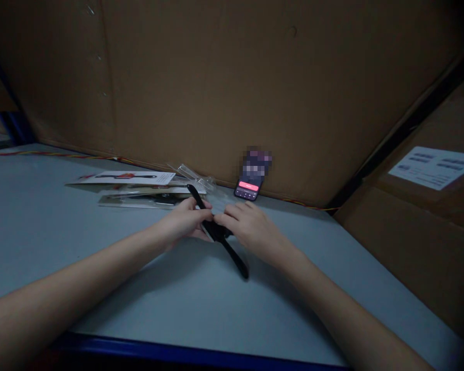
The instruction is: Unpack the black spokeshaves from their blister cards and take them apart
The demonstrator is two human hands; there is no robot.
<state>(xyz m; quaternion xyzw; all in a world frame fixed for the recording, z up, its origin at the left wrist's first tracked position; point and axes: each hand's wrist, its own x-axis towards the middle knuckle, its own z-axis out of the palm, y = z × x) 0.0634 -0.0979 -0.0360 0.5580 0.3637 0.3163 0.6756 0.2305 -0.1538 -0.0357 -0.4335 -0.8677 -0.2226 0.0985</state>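
Observation:
A long black tool with a handle at each end (234,256) slants over the table; its exact kind does not show. My left hand (187,219) is closed around its middle, with the thumb on top. Against the same middle part press the bent fingers of my right hand (251,226), which partly cover it. A small dark piece juts out under the right fingers, too hidden to name. One handle points up and away to the left, the other down towards me.
Flat packages (135,178), the top one printed with a black tool, lie stacked behind my left hand beside clear plastic wrapping (195,175). A lit phone (251,178) leans on the cardboard wall (201,82). At the right stands a labelled cardboard box (413,206).

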